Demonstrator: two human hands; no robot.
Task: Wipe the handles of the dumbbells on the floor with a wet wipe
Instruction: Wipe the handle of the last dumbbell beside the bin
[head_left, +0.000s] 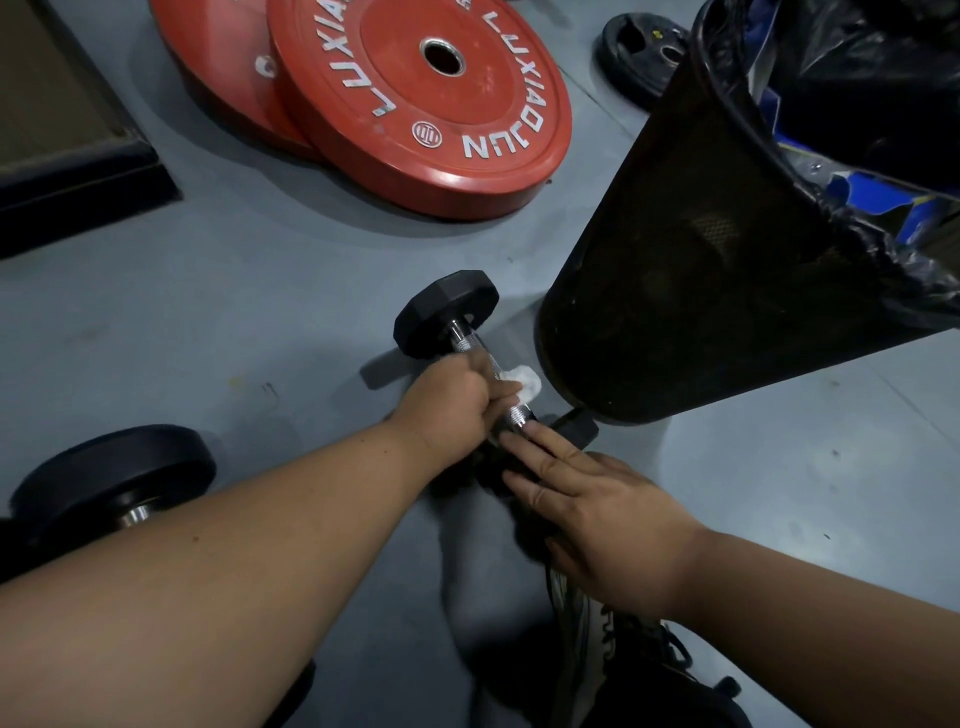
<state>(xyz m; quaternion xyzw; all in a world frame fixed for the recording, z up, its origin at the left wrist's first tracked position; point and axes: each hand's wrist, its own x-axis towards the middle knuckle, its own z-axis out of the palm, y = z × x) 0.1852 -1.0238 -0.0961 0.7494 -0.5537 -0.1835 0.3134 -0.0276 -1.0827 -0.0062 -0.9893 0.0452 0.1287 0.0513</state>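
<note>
1. Wiping is the step in hand: the left hand (451, 395) curls round the handle (496, 382) of the small dumbbell (491, 374), with a white wipe (524, 383) bunched between its fingers and the metal.
2. Wipe position: it sits about mid-handle, showing just beyond the left fingertips, on the side toward the bin (727, 249).
3. Right hand (587, 512): fingers straight and spread, laid flat on the near head (574, 426) of the dumbbell, which they mostly hide. I judge it is steadying the weight so it does not roll.
4. Dumbbell place: it lies on the floor (260, 312) under and between both hands, its far head (441, 312) beyond the left hand, its near head close to the foot of the bin.
5. Progress, as a judgement: bare knurled metal shows on both sides of the wipe, so this handle looks only partly done.
6. Next move calls for sliding the wipe along the handle toward each head, and turning the grip round the bar to reach its underside, while the right hand keeps pressing.
7. Second dumbbell (111, 478): it lies well to the left of the left forearm, only one head and a bit of bar in view; nothing touches it, so it waits its turn.
8. Red plates (415, 104) lie well beyond both hands.
</note>
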